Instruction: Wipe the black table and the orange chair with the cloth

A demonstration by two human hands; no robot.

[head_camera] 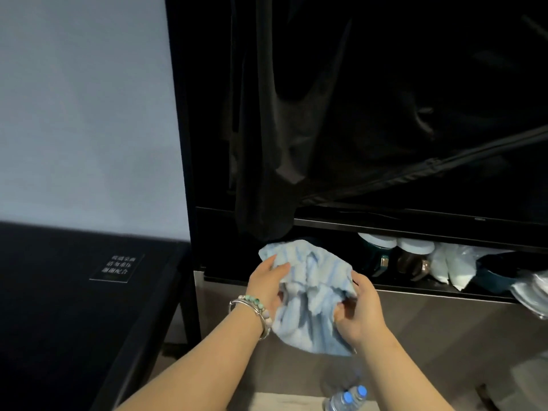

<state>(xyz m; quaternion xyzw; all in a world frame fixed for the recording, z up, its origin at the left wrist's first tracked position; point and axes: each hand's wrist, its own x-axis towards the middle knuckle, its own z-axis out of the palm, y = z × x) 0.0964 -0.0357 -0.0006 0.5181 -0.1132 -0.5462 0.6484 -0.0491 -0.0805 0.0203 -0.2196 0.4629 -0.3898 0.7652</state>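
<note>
A small dark rectangular label point(117, 266) lies on the matte black table point(59, 307) at the left. It bears three short lines of white characters, too blurred to read with any certainty. On the far right a tiny pale mark point(480, 220) sits on the black horizontal rail above the shelf, and it too is illegible. Much of the upper right is deep shadow. A black hanging garment point(267, 143) can be made out there, with a dark strap point(430, 166) running slantwise, but little else. In the open shelf slot stand two dark bottles with white caps point(394, 256), their lower halves dim, beside crumpled white plastic bags point(450, 265). The things at the right edge are cut off by the frame. At the near edge two clear plastic bottles with blue caps point(347, 398) show only their tops. The light blue ribbed cloth point(311, 295) looks soft and bunched, with fluffy ridges and hanging folds. It is held in the air in front of the grey metal cabinet front point(430, 336), to the right of the table and apart from it. The left hand point(267, 283), with beaded and silver bracelets point(255, 307) on its wrist, grips the cloth's upper left edge, thumb over the fabric. The right hand point(358, 307) is clamped on the folds at its right side, fingers curled into them.
</note>
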